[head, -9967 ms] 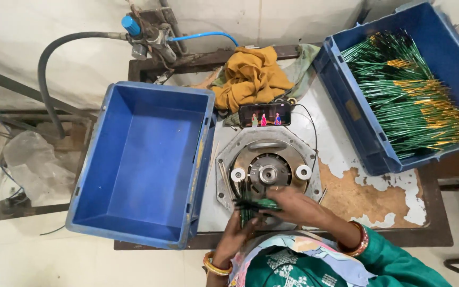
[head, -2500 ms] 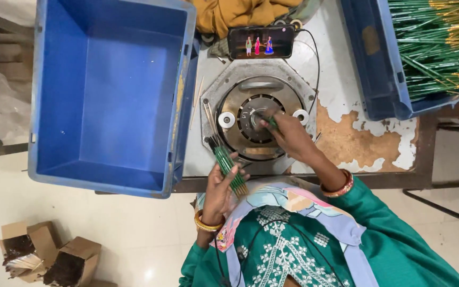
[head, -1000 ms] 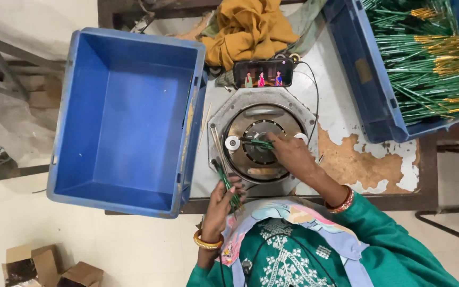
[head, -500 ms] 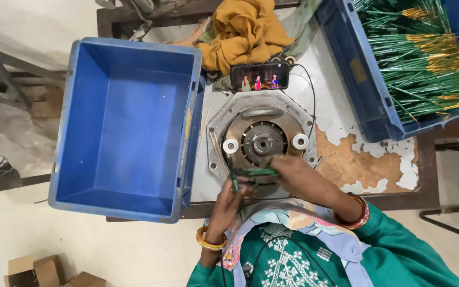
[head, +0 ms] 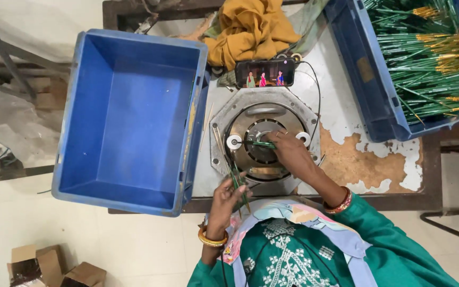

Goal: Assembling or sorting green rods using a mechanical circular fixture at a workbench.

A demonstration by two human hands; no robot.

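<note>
My left hand (head: 228, 195) grips a small bundle of thin green sticks (head: 236, 180) at the table's near edge, beside the octagonal metal machine plate (head: 228, 103). My right hand (head: 292, 152) rests over the round disc (head: 253, 157) in the middle of that plate and pinches a single green stick (head: 258, 143), which lies across the disc toward a white roller (head: 234, 142). A second white roller (head: 304, 138) sits just right of my right hand.
A large empty blue crate (head: 128, 114) stands to the left. Another blue crate (head: 370, 74) at the right holds many green and gold sticks (head: 426, 53). A phone (head: 265, 72) with a lit screen and a mustard cloth (head: 248, 29) lie behind the machine. Cardboard boxes (head: 54, 266) sit on the floor.
My right hand has moved from the near edge of the plate back up onto the disc with one stick. My left hand stays low with the bundle.
</note>
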